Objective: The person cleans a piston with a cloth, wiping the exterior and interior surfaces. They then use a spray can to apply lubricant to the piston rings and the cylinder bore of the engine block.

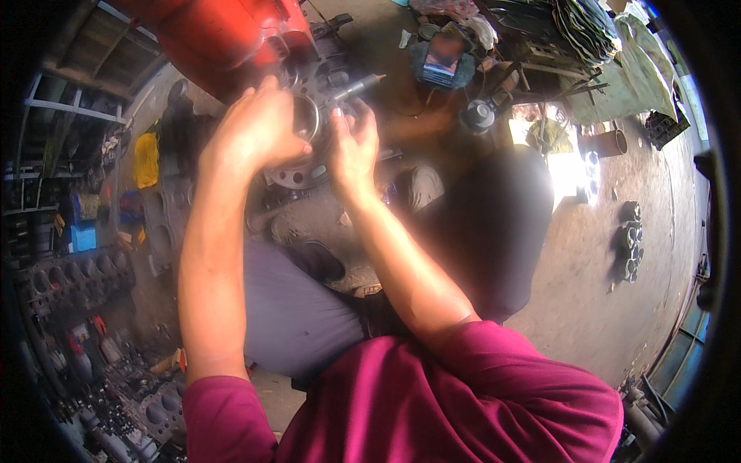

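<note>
My left hand point(262, 127) curls round a shiny round metal part point(315, 116), its fingers at the far side and thumb at the near rim. Close beside it, my right hand point(355, 147) has its thumb raised and its other fingers bent. At those fingertips, a slim silver cylindrical tool point(361, 86) slants up to the right; blur and glare hide the exact contact. Both hands are over a metal engine part point(297, 176) with several holes in its flat face, partly covered by my hands.
A large red metal body point(216, 38) stands beyond my left hand. Engine blocks point(73, 282) and loose parts crowd the left. A lidded container point(478, 116) sits to the right of my hands. Small metal parts point(633, 241) lie on the floor point(571, 285) at far right.
</note>
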